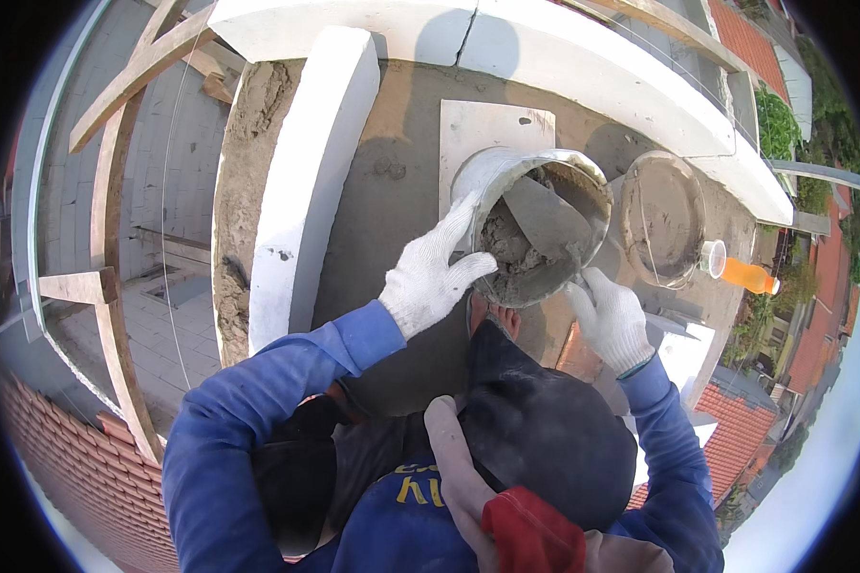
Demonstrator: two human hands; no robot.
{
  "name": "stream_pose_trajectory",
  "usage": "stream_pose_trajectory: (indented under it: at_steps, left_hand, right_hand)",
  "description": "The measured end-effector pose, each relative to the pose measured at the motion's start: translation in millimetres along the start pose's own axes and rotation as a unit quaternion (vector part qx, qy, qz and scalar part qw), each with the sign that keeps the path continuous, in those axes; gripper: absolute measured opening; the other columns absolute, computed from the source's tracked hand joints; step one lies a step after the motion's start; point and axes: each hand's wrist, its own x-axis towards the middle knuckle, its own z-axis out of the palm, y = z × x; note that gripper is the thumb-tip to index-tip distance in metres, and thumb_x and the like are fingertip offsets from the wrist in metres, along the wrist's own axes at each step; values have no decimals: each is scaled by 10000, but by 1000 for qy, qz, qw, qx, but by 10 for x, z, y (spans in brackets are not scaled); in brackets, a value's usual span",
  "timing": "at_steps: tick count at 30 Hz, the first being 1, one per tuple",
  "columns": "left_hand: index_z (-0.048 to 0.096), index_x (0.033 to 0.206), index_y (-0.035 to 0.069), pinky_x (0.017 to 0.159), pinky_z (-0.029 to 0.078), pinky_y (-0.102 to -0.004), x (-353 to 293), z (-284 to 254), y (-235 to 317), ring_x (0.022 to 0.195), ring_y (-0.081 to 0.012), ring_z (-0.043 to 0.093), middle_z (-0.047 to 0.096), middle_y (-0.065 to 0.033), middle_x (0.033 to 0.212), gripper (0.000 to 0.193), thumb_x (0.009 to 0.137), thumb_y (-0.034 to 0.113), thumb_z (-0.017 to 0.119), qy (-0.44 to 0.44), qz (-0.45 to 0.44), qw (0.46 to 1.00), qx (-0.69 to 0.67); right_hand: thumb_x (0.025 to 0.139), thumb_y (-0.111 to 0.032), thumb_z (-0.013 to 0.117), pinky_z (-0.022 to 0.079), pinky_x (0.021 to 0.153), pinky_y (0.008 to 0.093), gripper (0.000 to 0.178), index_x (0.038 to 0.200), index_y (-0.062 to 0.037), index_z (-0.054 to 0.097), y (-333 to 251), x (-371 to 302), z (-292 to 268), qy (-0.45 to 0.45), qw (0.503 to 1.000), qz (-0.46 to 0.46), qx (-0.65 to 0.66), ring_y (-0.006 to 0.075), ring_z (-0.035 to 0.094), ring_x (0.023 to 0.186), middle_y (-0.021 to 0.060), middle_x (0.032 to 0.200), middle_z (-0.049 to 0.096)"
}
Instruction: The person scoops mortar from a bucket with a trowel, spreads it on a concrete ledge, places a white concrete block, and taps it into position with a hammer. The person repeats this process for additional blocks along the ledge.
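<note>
a gloved left hand (428,277) steadies a bucket (475,180) of wet mortar (504,241), its fingers bent around the rim and its thumb set apart. the bucket tips mouth-first toward the worker, over a white board (466,124) in the middle of the work floor. a trowel (548,222) rests blade-down across the mortar. the right hand (610,320), half-curled, meets the near right rim by the trowel's neck; whether it grips the handle cannot be told. the moment looks like scooping or stirring, and a clean lift would call for a firm handle grip, a level blade and a braced bucket

close on the right, a second round tub (664,222) leaves little elbow room, with an orange bottle (750,276) just beyond. a bare foot (505,320) shows just below the bucket, where drips could land. a long white block (311,191) bounds the left side, a timber frame (111,191) past it
</note>
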Motion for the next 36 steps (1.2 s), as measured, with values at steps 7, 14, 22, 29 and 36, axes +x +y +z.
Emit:
stream_pose_trajectory:
  at_steps: [7,14,22,29,36]
  left_hand:
    - [356,1758,16,1279,456,-433,-58,48,-11,1583,-367,538,525,-285,1711,883,1037,227,820,-6,-5,1000,8]
    - [375,1756,31,1267,474,-436,-47,130,-35,1541,-362,583,531,-287,1705,853,1050,235,809,8,-5,1000,0]
    - [344,1760,-19,1323,396,-405,48,-25,-43,1604,-292,495,529,-275,1712,834,1077,216,763,28,8,999,-30]
    - [312,1778,0,1316,401,-399,204,-327,-34,1585,-292,515,568,-252,1683,812,1101,212,707,27,-52,981,-185]
    - [320,1762,15,1180,557,-489,-197,-801,19,1381,-433,688,648,-300,1552,859,1122,483,651,-31,-209,977,39]
  right_hand:
    - [1140,-411,590,573,795,559,420,1116,-3,687,259,-46,-85,-41,998,44,-23,481,754,882,266,853,729]
    - [1128,-453,611,570,797,633,432,1099,-26,670,226,24,435,18,996,-12,-92,539,740,892,296,863,745]
    - [1146,-392,594,569,726,476,410,1084,5,675,-417,31,389,-100,977,1,187,345,741,785,194,840,727]
    - [1176,-359,562,520,622,307,368,1042,-29,655,-400,6,-129,-130,947,49,291,118,631,671,24,802,647]
    - [1164,-323,592,494,585,281,320,1019,-46,658,-764,105,-588,-79,979,-23,185,87,596,630,0,746,622]
